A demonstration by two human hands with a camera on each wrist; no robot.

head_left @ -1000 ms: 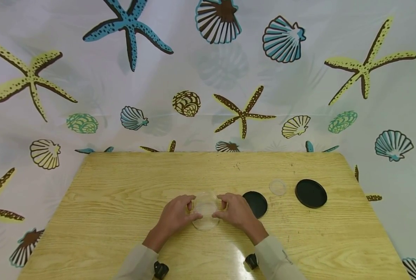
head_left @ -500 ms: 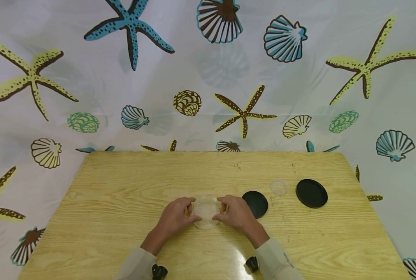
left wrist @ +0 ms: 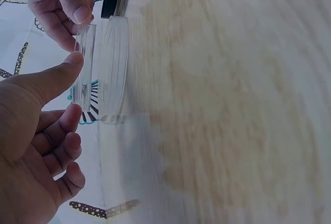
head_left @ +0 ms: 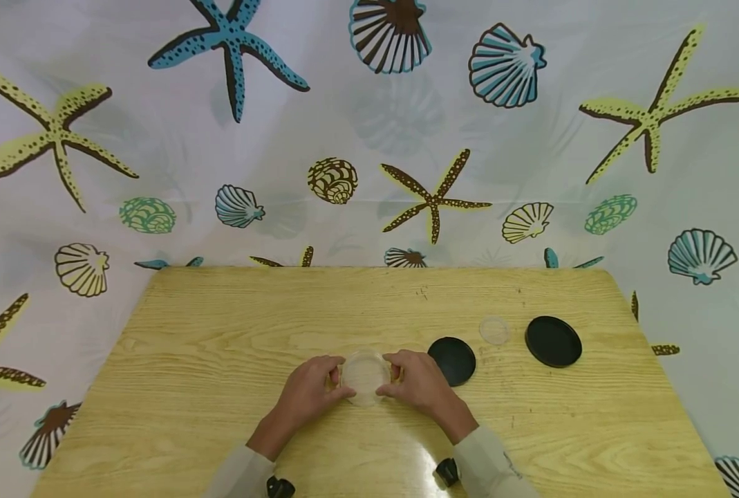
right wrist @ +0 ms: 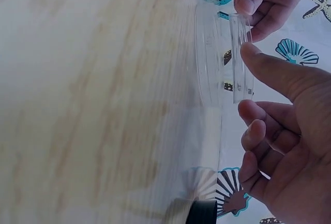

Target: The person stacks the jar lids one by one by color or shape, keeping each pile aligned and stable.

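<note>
Both hands pinch a clear round dish (left wrist: 85, 71) by opposite edges, holding it flat just over a second clear round dish (left wrist: 114, 74) that sits on the table. In the head view the two dishes overlap almost fully. My left hand (head_left: 312, 385) grips the left edge between thumb and fingers, and my right hand (head_left: 419, 377) grips the right edge. From the right wrist, the held dish (right wrist: 240, 61) shows a narrow gap above the lower dish (right wrist: 208, 56).
Beside my right hand lies a round black lid (head_left: 452, 361). Farther right are a small clear disc (head_left: 494, 330) and a larger round black lid (head_left: 553, 341). The wooden table (head_left: 220, 311) ends at a curtain (head_left: 282, 152) printed with shells and starfish.
Both hands have moved slightly toward me with the clear dish, which now lines up more closely over the lower one. The black lids and small disc stay put.
</note>
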